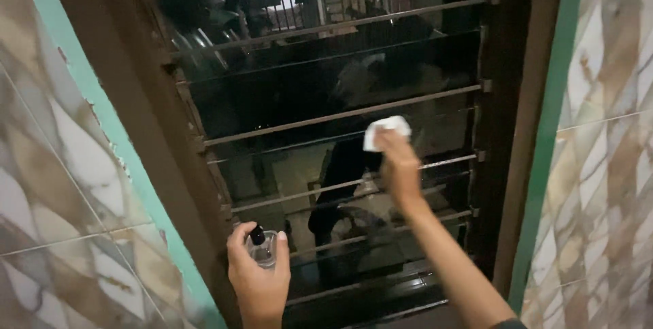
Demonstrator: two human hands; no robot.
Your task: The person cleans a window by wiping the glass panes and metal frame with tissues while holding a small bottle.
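My right hand (400, 166) is raised to a louvred glass window (299, 91) and presses a small white cloth (386, 130) against one of its dark glass slats, near the middle. Low down at the window's left side, my left hand (257, 276) grips a small clear spray bottle (261, 247) with a black nozzle, held upright. The glass reflects a dim figure and the room behind.
A dark brown wooden frame (136, 91) surrounds the window, edged by a green painted strip (88, 97). Marbled brown and white wall tiles (54, 186) lie on the left, and more wall tiles (605, 166) on the right. Thin metal bars (326, 27) cross the opening.
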